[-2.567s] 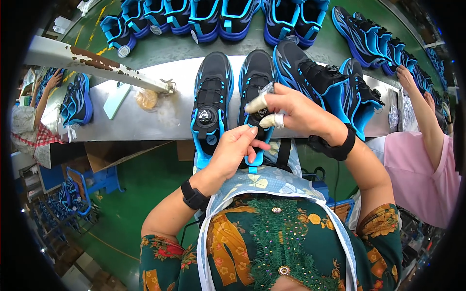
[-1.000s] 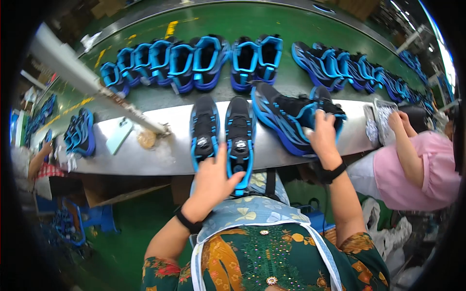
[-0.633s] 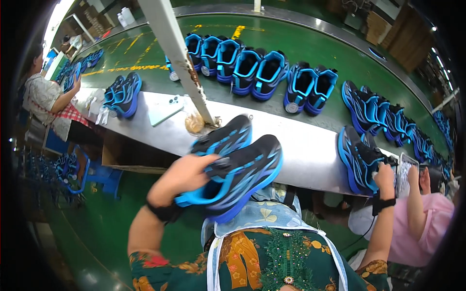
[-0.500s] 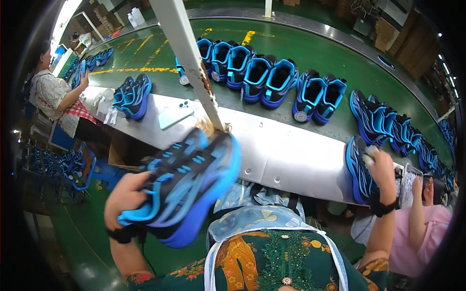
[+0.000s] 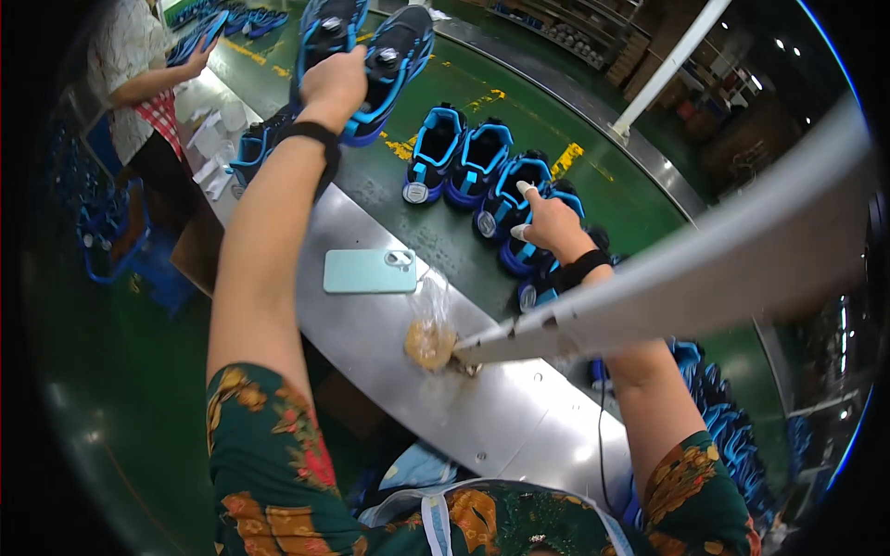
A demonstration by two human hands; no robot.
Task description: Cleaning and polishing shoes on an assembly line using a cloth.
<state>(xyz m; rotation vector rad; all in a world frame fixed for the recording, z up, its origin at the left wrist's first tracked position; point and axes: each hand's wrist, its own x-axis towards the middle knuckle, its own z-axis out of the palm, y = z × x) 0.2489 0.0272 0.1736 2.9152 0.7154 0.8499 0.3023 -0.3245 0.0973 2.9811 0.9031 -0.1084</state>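
The left hand [image 5: 336, 85] pinched two blue shoes [image 5: 405, 44]. The right hand [image 5: 556, 227], finger and thumb spread apart, was by another shoe [image 5: 503, 206].

No words or numbers can be read, the print being too small on the round whitish label [image 5: 415, 193] at the heel of the first black shoe with bright blue trim [image 5: 436, 139] and on the matching pale disc [image 5: 486, 222] at the heel of another such shoe [image 5: 505, 206].
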